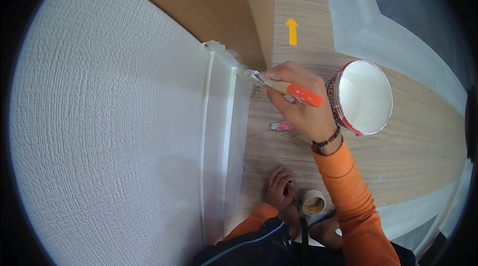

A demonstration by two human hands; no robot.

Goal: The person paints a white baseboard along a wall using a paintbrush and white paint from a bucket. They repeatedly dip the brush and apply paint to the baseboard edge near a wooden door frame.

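My right hand [304,101] grips a paintbrush [304,95] by its wooden handle, which has an orange end. The paint-smeared bristles touch the end of the white skirting board [218,124], beside a brown wooden door frame [209,1]. A bit of masking tape [214,45] sticks to the corner there. Low in the view, my left hand [279,189] is down by my foot, with its fingers slightly bent. Something dark shows at its thumb side, and I cannot tell whether the hand holds it. Close to that hand stands a roll of masking tape [313,202].
A red-edged bucket of white paint [364,98] stands right of my right hand on the wood-look floor [410,146]. A second brush with a pink part [282,126] lies partly hidden under my hand. Textured white wallpaper [104,124] covers the left wall. Pale sheeting [396,49] borders the floor.
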